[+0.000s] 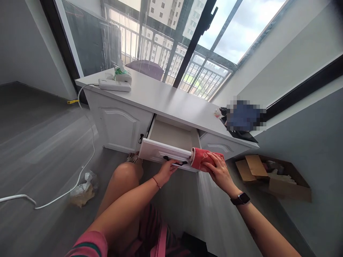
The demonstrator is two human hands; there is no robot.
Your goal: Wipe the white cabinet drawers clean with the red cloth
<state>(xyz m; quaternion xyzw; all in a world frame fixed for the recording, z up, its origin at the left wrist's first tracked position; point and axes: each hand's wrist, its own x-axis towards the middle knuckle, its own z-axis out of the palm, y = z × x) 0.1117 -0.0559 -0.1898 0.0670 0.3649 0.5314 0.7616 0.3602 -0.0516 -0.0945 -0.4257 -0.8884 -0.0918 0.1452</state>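
A white drawer (pixel 158 147) is pulled out of the white cabinet (pixel 171 101), and its inside looks bare. My left hand (pixel 166 171) has its fingers closed round the dark drawer handle (pixel 183 163) on the front panel. In my right hand (pixel 218 171) is a red cloth (pixel 199 159) with a pale edge, folded over the right end of the drawer front. The fingers press the cloth from above; the part of the panel under it is hidden.
On the cabinet top stand a power strip (pixel 114 85), a tissue pack (pixel 122 75) and a dark blue item (pixel 245 116). An open cardboard box (pixel 288 191) lies at right on the floor. A white cable (pixel 92 142) and a plastic bag (pixel 85 189) are at left.
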